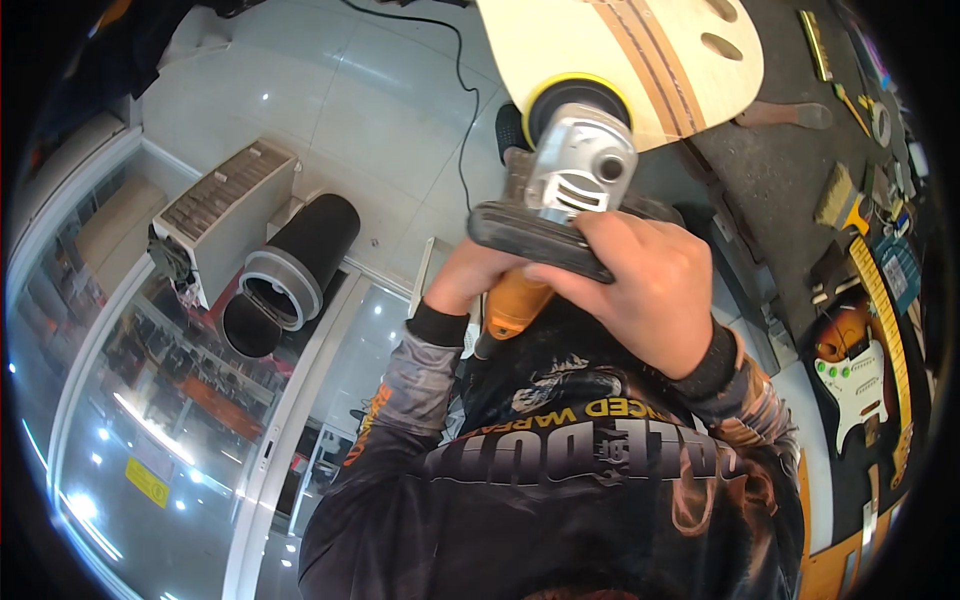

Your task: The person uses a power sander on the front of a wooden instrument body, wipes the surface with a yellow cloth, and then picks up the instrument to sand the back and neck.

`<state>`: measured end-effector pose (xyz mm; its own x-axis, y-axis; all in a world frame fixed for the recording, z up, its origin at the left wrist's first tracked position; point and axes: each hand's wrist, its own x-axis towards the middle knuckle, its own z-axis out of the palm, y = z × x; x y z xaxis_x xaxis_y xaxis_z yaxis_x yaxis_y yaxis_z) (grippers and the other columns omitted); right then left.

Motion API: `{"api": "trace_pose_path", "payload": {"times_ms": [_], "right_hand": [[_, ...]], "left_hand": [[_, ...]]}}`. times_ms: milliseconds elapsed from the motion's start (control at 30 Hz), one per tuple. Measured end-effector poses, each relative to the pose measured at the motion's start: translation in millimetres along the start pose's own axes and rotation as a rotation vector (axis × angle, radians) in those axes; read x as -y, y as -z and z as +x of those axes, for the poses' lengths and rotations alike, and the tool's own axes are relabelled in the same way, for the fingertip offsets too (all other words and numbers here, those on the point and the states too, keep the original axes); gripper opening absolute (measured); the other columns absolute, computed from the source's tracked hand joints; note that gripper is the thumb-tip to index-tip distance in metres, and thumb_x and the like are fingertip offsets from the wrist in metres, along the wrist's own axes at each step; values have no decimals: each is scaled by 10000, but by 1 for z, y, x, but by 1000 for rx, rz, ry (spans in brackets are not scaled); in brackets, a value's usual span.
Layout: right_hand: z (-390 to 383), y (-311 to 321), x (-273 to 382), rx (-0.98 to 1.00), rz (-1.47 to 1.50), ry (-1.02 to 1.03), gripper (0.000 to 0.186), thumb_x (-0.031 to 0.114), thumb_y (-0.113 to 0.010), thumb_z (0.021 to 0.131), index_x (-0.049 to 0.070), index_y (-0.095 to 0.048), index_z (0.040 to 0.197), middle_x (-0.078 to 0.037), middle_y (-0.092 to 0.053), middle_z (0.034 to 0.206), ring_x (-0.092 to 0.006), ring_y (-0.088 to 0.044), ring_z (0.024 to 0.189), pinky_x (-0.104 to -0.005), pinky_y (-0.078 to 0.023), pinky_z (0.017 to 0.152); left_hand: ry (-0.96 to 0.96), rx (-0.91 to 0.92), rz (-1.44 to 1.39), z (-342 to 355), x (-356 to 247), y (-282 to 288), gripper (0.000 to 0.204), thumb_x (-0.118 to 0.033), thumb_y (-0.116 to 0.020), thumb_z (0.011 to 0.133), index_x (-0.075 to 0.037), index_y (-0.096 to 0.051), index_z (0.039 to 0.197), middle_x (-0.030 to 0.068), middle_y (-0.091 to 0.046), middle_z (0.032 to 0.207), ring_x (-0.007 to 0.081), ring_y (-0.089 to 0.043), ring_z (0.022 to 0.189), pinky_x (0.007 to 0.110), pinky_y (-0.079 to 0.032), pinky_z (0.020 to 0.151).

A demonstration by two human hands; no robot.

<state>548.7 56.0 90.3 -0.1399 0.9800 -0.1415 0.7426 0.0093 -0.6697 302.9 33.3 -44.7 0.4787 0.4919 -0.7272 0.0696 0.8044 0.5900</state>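
Note:
An angle polisher [580, 175] with a silver head, an orange body and a black side handle is in both my hands, in front of my chest. My right hand [650, 290] is closed around the right end of the black handle [535, 238]. My left hand [465, 275] is closed on the polisher from the left; the handle and body hide most of its fingers. At the far end, the yellow-rimmed round pad [578, 88] overlaps the near edge of a pale wooden guitar body [535, 35]. That body has brown stripes down its middle and oval cut-outs. Whether the pad touches it, I cannot tell.
A dark workbench [770, 170] on the right carries a brush [842, 198], hand tools and an electric guitar [858, 385] with a white pickguard. Leftward stand a black bin [315, 235], a beige box [230, 215] and a glass case [180, 440]. A black cable [462, 110] crosses the tiled floor.

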Motion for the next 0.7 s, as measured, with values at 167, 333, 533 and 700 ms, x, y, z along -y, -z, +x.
{"api": "trace_pose_path", "payload": {"times_ms": [167, 333, 533, 700], "right_hand": [[2, -2, 5, 17, -10, -11, 447, 366, -921, 718, 60, -696, 953, -83, -712, 773, -277, -687, 638, -369, -532, 582], [24, -15, 14, -70, 20, 58, 430, 424, -883, 773, 90, -619, 832, -65, -630, 668, -266, -637, 563, -378, -488, 516], [21, -4, 15, -64, -23, 19, 431, 422, -888, 771, 82, -639, 861, -64, -630, 672, -262, -652, 578, -370, -495, 523], [18, -2, 12, -36, -21, 9, 431, 420, -890, 767, 82, -643, 870, -63, -632, 671, -260, -655, 578, -367, -498, 525]], "left_hand": [[29, -9, 90, -2, -25, -12, 465, -150, -812, 874, 7, -663, 1285, 63, -720, 1221, 135, -653, 1074, 318, -538, 940], [55, -2, -65, -4, -35, 6, 568, -152, -804, 870, 24, -604, 1371, 76, -704, 1256, 159, -658, 1107, 330, -531, 975], [46, 110, -53, 4, -47, -2, 947, -185, -794, 873, 36, -232, 1601, 118, -606, 1416, 195, -585, 1289, 342, -453, 1112], [101, 102, -45, 3, -52, -8, 1210, -195, -813, 853, 32, 76, 1642, 137, -545, 1483, 201, -552, 1336, 341, -417, 1153]]}}
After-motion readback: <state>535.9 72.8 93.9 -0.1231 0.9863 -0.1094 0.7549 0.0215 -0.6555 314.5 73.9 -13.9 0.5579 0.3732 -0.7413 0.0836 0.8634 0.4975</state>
